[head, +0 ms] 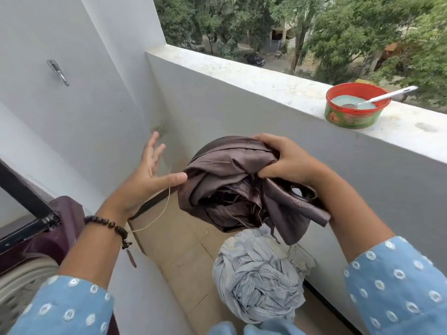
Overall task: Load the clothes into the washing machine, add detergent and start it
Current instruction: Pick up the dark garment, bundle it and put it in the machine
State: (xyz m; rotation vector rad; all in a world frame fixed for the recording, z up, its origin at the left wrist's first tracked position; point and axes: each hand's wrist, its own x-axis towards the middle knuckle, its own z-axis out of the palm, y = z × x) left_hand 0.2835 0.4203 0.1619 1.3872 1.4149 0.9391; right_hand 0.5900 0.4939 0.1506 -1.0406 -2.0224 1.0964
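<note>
Your red-rimmed tub (355, 112) of pale detergent powder, spoon (387, 95) in it, sits on the parapet ledge (266, 78). Your right hand (287, 160) grips the bunched brown garment (232, 187) above the grey clothes pile (258, 281); your left hand (147, 175) is spread open, thumb touching it. The washing machine (36, 250) is at lower left.

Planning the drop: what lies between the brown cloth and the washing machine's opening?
Only the open left hand, its thumb touching the brown cloth held by the right hand. The washing machine sits lower left with its lid raised; nothing else visible intervenes.
</note>
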